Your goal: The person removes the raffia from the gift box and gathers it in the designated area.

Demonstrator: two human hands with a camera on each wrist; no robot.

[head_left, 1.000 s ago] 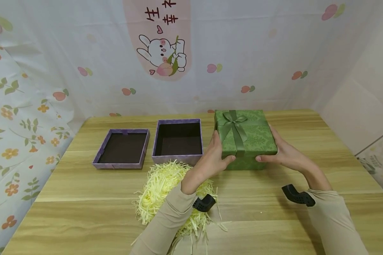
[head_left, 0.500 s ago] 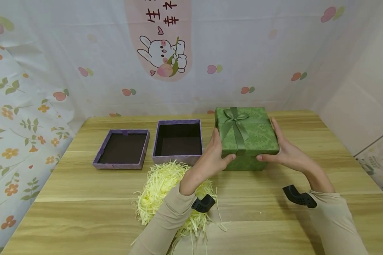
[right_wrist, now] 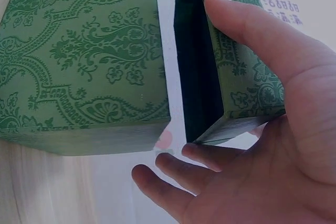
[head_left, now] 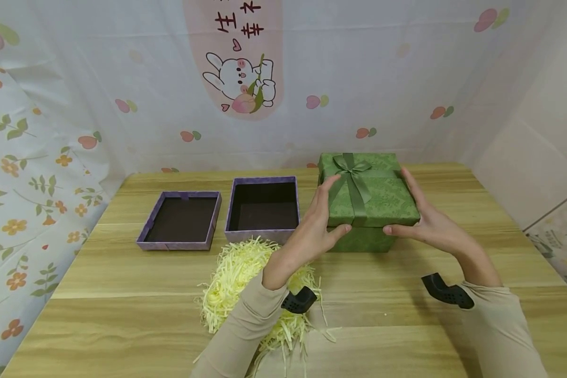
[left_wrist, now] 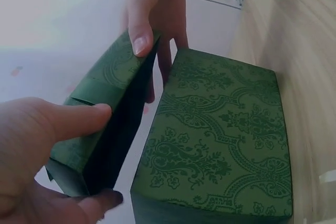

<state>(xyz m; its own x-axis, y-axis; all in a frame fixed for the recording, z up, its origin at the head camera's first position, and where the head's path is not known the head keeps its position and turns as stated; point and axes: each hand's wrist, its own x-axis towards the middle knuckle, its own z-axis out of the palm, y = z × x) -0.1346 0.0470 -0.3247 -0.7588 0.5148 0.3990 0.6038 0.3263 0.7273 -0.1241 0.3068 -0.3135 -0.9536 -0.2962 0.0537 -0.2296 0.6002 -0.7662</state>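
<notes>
Both hands grip the green patterned box lid (head_left: 387, 197), which carries a ribbon and bow (head_left: 353, 170). My left hand (head_left: 312, 228) holds its left side, thumb on the front rim. On the opposite side, my right hand (head_left: 437, 228) pinches it, thumb in front and fingers along the side. Beneath it stands the green box base (head_left: 366, 241) on the table. Both wrist views show a gap between the lid (left_wrist: 113, 77) and the base (left_wrist: 220, 135), with the lid's dark inside showing. The base's interior is hidden.
Left of the green box stands an open purple box (head_left: 264, 207) with a dark interior. Farther left lies its upturned purple lid (head_left: 179, 220). A heap of yellow shredded paper (head_left: 238, 281) sits under the left forearm. A printed cloth (head_left: 382, 68) hangs behind the wooden table (head_left: 137, 315).
The green lid has risen off its base, and more of the base's front shows below the rim. Both hands moved up with it, the right one slightly to the right.
</notes>
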